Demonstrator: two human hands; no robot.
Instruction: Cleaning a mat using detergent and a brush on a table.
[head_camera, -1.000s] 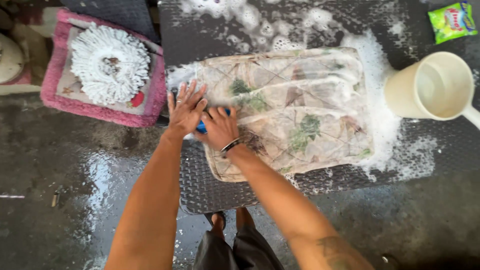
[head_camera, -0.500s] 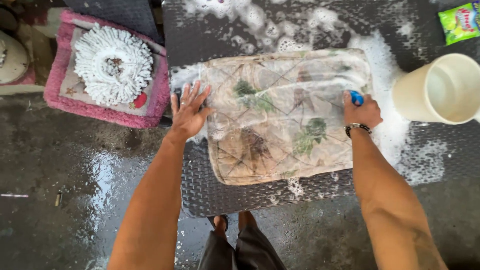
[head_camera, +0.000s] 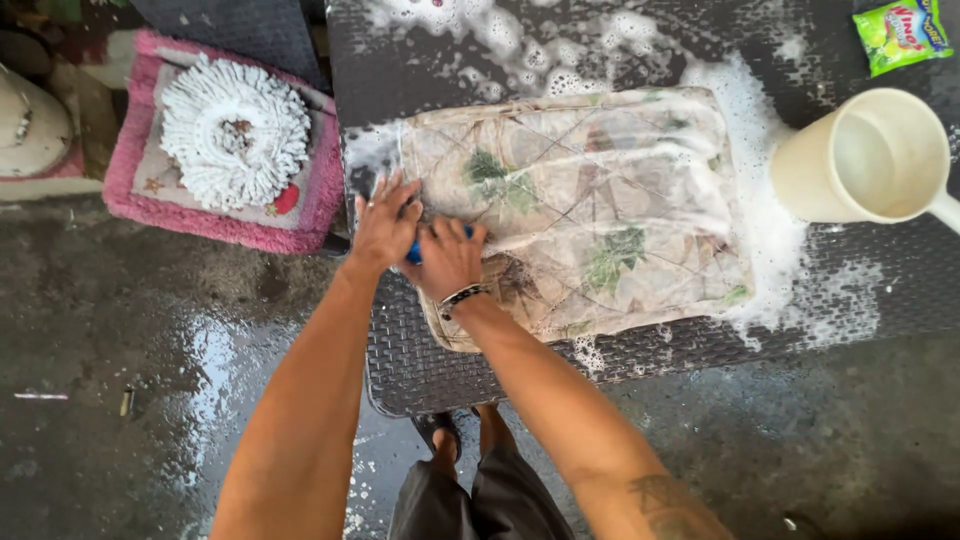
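right hand (head_camera: 447, 256) grips blue brush (head_camera: 414, 252) on soapy cushion (head_camera: 580, 215), left hand (head_camera: 384, 228) flat (green packet (head_camera: 905, 34) top-right).

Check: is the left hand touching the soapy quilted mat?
Touching. Head view: the left hand lies flat on the quilted mat's left edge, fingers spread on the fabric.
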